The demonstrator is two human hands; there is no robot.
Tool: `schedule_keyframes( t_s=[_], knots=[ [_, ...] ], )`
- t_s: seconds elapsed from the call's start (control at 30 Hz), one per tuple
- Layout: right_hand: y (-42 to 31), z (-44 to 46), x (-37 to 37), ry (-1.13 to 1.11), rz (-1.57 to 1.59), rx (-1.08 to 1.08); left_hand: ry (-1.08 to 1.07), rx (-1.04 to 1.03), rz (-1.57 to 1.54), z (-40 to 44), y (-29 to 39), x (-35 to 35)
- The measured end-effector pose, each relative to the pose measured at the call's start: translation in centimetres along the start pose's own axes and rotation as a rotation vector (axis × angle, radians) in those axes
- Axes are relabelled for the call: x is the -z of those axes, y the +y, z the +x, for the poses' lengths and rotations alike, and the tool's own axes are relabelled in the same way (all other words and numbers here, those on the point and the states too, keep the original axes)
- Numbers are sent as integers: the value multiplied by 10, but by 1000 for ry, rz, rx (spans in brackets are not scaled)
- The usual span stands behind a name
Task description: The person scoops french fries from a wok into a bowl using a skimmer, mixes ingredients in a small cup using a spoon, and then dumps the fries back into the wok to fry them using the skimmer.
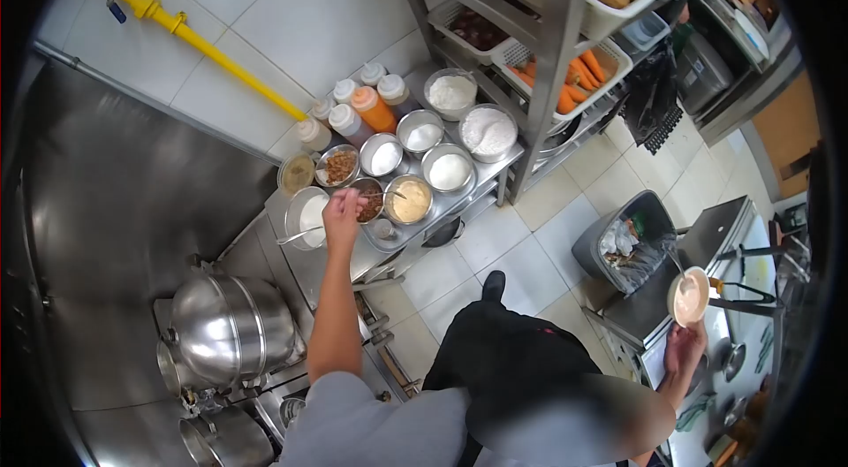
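My left hand (342, 209) is closed on the handle of a thin metal spoon (382, 194), which reaches over a metal bowl of pale yellow powder (412, 201). Below the hand, partly covered, is a bowl of reddish-brown flakes (370, 202). To its left stands a larger bowl of white powder (309, 218) with a spoon (291, 239) resting in it. Far to the right, my right hand (685, 346) grips a small bowl (688, 296) holding a pinkish, creamy mix. A utensil handle (677, 262) sticks out of that bowl.
Several squeeze bottles (373, 110) line the wall behind the seasoning bowls. A metal rack (565, 16) holds baskets of carrots (579, 78) and other vegetables. A bin (627, 242) stands on the tiled floor (517, 250). Large metal pots (231, 330) sit at the lower left.
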State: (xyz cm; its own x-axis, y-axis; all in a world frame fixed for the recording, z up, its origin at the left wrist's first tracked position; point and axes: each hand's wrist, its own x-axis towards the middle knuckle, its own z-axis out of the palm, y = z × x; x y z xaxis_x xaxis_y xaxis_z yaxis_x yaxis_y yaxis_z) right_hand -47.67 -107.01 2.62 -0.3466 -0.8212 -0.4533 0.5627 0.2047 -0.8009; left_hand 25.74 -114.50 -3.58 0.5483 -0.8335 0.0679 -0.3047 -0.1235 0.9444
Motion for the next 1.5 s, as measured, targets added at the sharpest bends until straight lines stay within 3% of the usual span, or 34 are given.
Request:
schedule_keyframes(
  t_s=[0.07, 0.17, 0.23, 0.3, 0.37, 0.43, 0.5, 0.6, 0.67, 0.7, 0.77, 0.8, 0.9, 1.03, 1.2, 1.33, 1.43, 1.5],
  knots=[
    [14, 17, -34, 37, 13, 9, 163, 46, -191, -17, 0, 16],
    [18, 32, -73, -13, -43, -38, 115, 99, -237, -42, -57, 23],
    [20, 29, -117, -170, -157, -63, 209, 125, -344, -48, -59, 14],
    [24, 25, -149, -140, -166, -42, 274, 165, -449, -37, -36, 0],
    [28, 27, -170, -169, -180, -63, 356, 57, -341, -4, 20, -13],
    [30, 24, -194, -120, -167, -63, 256, -19, -227, 39, 22, -31],
    [36, 28, -197, -226, -198, -102, 124, -78, -163, 86, 5, -56],
    [40, 22, -214, -195, -192, -106, 52, -67, -57, 130, 6, -96],
    [42, 20, -216, -170, -203, -115, 14, -258, 330, 145, 1, -113],
    [43, 18, -217, -163, -202, -113, 7, -259, 328, 148, -2, -116],
    [46, 14, -218, -145, -203, -97, -202, -257, 414, 151, 8, -121],
    [46, 12, -216, -139, -202, -95, -320, -302, 300, 151, 11, -115],
    [49, 13, -208, -150, -243, -61, -399, -326, 414, 152, 29, -90],
    [55, 18, -198, -168, -242, -81, -285, -357, 351, 161, 24, -95],
    [54, 21, -207, -169, -232, -77, -531, -345, 506, 152, 35, -90],
    [56, 18, -211, -141, -213, -74, -413, -367, 520, 146, 62, -66],
    [58, 20, -213, -153, -215, -89, -502, -496, 541, 141, 42, -79],
    [56, 23, -217, -167, -220, -94, -459, -448, 505, 141, 34, -77]
  ],
)
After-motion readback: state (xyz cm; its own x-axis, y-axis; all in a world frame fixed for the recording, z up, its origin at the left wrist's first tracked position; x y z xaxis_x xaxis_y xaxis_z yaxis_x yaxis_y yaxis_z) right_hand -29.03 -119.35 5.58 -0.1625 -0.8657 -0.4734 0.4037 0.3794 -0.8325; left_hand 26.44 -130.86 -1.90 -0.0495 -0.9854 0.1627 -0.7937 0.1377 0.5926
